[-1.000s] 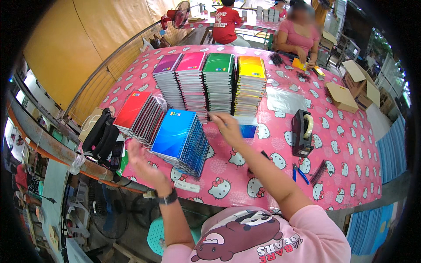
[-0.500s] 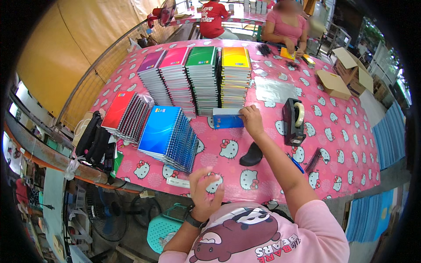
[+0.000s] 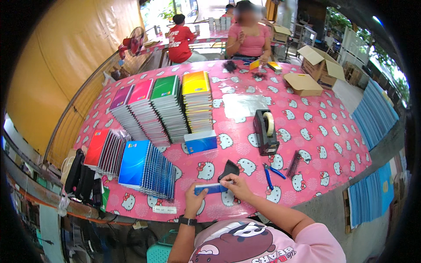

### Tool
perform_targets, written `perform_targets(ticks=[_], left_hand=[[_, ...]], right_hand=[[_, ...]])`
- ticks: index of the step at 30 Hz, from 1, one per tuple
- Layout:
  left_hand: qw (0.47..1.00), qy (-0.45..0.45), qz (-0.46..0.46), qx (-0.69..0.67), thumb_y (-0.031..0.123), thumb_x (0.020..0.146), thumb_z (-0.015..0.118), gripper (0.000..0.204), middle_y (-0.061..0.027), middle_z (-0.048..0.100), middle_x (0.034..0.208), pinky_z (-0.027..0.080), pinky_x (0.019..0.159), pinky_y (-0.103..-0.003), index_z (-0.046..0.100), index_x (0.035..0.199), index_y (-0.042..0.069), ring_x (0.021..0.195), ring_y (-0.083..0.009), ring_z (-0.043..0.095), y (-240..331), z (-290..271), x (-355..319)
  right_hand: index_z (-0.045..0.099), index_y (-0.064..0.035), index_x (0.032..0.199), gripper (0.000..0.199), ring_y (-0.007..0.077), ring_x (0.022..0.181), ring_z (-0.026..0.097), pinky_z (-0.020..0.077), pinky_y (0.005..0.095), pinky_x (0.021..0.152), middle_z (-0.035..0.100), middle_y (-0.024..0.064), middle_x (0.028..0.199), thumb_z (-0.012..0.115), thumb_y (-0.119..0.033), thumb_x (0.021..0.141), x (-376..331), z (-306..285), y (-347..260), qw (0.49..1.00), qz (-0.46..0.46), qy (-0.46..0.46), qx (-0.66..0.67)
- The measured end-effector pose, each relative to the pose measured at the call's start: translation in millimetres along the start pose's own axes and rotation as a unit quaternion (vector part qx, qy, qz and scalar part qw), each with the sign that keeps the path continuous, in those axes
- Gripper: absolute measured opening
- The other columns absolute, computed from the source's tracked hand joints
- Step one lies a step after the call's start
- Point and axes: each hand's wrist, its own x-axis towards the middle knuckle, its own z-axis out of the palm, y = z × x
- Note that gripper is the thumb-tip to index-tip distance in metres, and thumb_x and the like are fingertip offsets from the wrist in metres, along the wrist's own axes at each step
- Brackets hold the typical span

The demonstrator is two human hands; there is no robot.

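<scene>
Close to the table's front edge, my left hand [image 3: 194, 200] and my right hand [image 3: 235, 187] grip opposite ends of a blue-covered notebook [image 3: 212, 189], its pale page edges facing up. No coil shows on it. Just beyond my right hand lies a black curved thing [image 3: 228, 170] that I cannot name. Farther out rests a short pile of blue notebooks [image 3: 201, 143], in front of the yellow stack. To my left stands a stack of blue spiral notebooks [image 3: 135, 163], beside red spiral notebooks [image 3: 96, 148].
Tall stacks of purple [image 3: 122, 97], pink [image 3: 141, 91], green [image 3: 165, 87] and yellow notebooks [image 3: 195, 83] stand beyond. Rightward lie a tape dispenser [image 3: 266, 138], blue-handled pliers [image 3: 270, 176] and dark binding coils [image 3: 294, 165]. A co-worker [image 3: 248, 39] sits across, near an open carton [image 3: 322, 65].
My right hand has drawn back from the short blue pile with a notebook. My left hand, open before, now grips its other end. The view has shifted, showing more of the far side.
</scene>
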Motion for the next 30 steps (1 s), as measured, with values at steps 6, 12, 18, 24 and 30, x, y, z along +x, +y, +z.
perform_targets(ticks=[6, 12, 18, 24, 30], left_hand=[[0.997, 0.065, 0.042, -0.004, -0.001, 0.069, 0.066, 0.035, -0.0054, 0.054, 0.091, 0.042, 0.078, -0.028, 0.049, 0.099, 0.003, 0.086, -0.0144, 0.051, -30.8, 11.9, -2.9], [0.869, 0.155, 0.342, 0.323, 0.006, 0.068, 0.068, 0.048, -0.0114, 0.056, 0.098, 0.036, 0.088, -0.038, 0.05, 0.112, 0.001, 0.091, -0.0278, 0.051, 41.2, 33.4, -13.0], [0.893, 0.002, 0.271, 0.359, 0.006, 0.078, 0.06, 0.012, -0.0126, 0.056, 0.08, 0.04, 0.069, -0.039, 0.062, 0.09, 0.004, 0.077, -0.03, 0.051, 26.1, 40.6, -7.4], [0.894, -0.009, 0.276, 0.351, 0.006, 0.078, 0.06, 0.016, -0.01, 0.054, 0.08, 0.039, 0.072, -0.039, 0.064, 0.094, 0.005, 0.077, -0.0276, 0.05, 31.6, 38.9, -6.9], [0.892, -0.02, 0.275, 0.359, 0.005, 0.077, 0.06, 0.013, -0.011, 0.054, 0.081, 0.037, 0.074, -0.039, 0.063, 0.089, 0.004, 0.081, -0.0283, 0.05, 39.2, 43.5, -0.6]], right_hand=[[0.056, -0.0042, 0.099, 0.017, 0.0077, 0.08, 0.048, 0.0398, 0.024, 0.071, 0.055, -0.0001, 0.086, 0.054, -0.018, 0.09, 4.6, 24.8, 24.2, 0.994, -0.051, 0.05, 0.083], [0.057, -0.002, 0.102, 0.018, 0.0105, 0.081, 0.053, 0.0429, 0.0273, 0.073, 0.058, 0.0038, 0.086, 0.053, -0.014, 0.089, 4.0, 24.3, 17.6, 0.996, -0.058, 0.041, 0.05], [0.058, -0.0028, 0.106, 0.024, 0.0143, 0.081, 0.057, 0.0453, 0.0291, 0.07, 0.061, 0.0075, 0.09, 0.054, -0.02, 0.089, -4.5, -29.6, 6.6, 0.997, -0.013, 0.028, 0.07], [0.063, -0.0018, 0.095, 0.017, 0.0194, 0.078, 0.063, 0.0475, 0.0308, 0.067, 0.065, 0.0136, 0.082, 0.054, -0.006, 0.081, -27.4, -190.9, 14.3, 0.876, -0.017, 0.424, -0.231], [0.063, -0.0023, 0.086, 0.017, 0.0262, 0.077, 0.063, 0.0482, 0.0366, 0.07, 0.064, 0.0142, 0.08, 0.061, -0.014, 0.074, -73.4, -286.4, 78.7, 0.76, 0.156, 0.512, -0.369]])
